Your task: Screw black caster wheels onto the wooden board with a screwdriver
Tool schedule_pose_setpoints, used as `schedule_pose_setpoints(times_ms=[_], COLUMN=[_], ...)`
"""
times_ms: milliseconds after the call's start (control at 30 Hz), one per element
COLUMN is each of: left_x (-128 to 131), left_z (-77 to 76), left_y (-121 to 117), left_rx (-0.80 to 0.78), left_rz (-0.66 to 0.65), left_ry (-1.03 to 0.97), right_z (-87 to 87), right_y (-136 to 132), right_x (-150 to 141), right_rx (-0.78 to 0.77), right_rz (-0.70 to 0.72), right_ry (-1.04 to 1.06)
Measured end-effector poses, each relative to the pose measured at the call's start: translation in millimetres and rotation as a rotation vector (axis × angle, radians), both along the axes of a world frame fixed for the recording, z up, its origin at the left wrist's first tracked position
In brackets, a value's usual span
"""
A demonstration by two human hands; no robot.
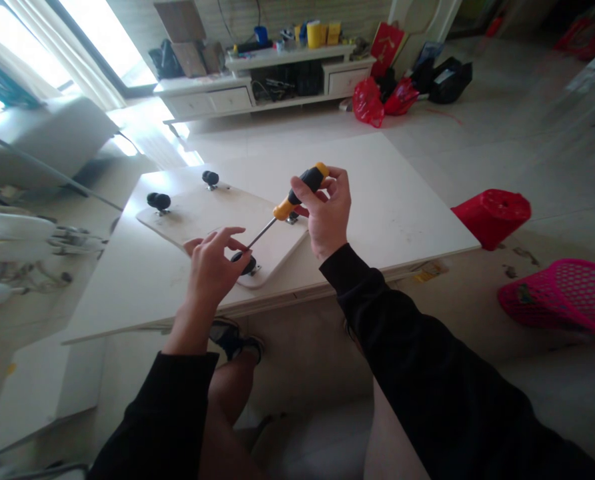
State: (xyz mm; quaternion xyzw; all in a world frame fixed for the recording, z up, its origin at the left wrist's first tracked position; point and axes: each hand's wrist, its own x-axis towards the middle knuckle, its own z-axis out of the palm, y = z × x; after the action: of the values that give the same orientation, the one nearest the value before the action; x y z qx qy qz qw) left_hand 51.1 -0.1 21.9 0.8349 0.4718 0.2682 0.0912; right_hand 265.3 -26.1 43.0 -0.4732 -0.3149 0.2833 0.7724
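My right hand (329, 217) grips a screwdriver (300, 191) by its black and yellow handle. The metal shaft slants down to the left, and its tip ends at the fingertips of my left hand (213, 263). There the left thumb and a finger are pinched together just above a black caster wheel (244, 263); what sits between them is too small to make out. This caster stands at the near corner of a pale board (212, 217) lying on the white table. Two more casters (158, 202) stand along the board's far left side, and another (292, 217) is partly hidden behind the screwdriver.
The white tabletop (377, 193) has its near edge just in front of my knees. On the floor at right are a red bin (495, 217) and a pink mesh basket (560, 297). A cluttered white TV cabinet (207, 100) stands at the back.
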Motion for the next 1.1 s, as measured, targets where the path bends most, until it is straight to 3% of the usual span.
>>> schedule_pose_setpoints(times_ms=[1100], left_x=[3.6], left_z=[4.5], left_y=[-3.4], left_rx=[-0.027], left_rz=[0.002], left_ry=[0.027], right_z=[-5.3], right_y=[1.6], right_x=[-1.3], right_rx=[0.000], right_rz=[0.030], right_ry=[-0.094])
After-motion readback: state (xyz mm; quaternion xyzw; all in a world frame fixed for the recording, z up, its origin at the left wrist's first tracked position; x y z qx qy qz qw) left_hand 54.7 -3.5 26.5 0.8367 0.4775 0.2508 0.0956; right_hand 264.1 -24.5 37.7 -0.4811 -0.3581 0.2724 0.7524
